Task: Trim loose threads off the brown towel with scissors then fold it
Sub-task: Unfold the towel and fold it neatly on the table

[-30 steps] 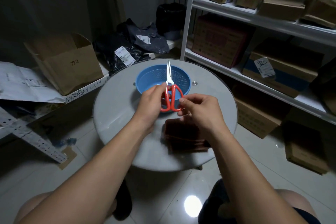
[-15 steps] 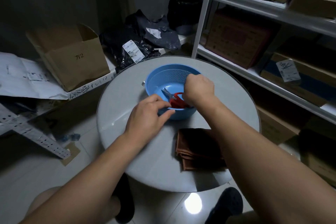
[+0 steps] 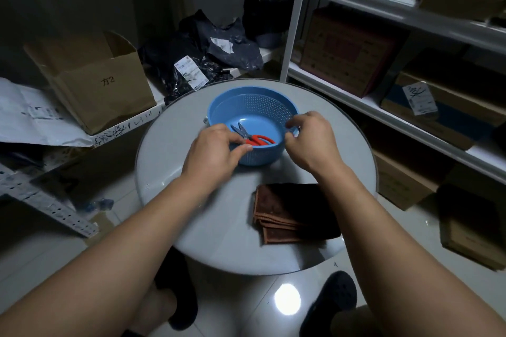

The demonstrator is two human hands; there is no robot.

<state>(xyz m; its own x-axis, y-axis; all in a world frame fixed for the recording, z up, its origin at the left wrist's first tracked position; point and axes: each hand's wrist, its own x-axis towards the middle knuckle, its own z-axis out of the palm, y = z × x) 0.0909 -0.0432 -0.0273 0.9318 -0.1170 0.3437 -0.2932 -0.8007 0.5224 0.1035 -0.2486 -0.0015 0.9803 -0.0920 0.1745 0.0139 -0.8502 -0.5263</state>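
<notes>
The red-handled scissors (image 3: 254, 137) lie flat inside the blue perforated basket (image 3: 254, 93), blades pointing to the far left. My left hand (image 3: 213, 150) pinches the basket's near-left rim. At the right rim, the fingers of my right hand (image 3: 312, 139) curl over the edge. The brown towel (image 3: 293, 210) lies folded in a stack on the round grey table (image 3: 191, 200), nearer to me and partly under my right forearm. Neither hand touches the towel or the scissors.
An open cardboard box (image 3: 93, 82) and black plastic bags (image 3: 208, 57) sit on a low shelf to the left. White shelving (image 3: 410, 8) with cartons runs along the right. More cartons (image 3: 471, 230) stand on the glossy floor by the table.
The scissors went from both hands in the air into the basket, and my right hand let go of them. Both hands now hold the basket's rim.
</notes>
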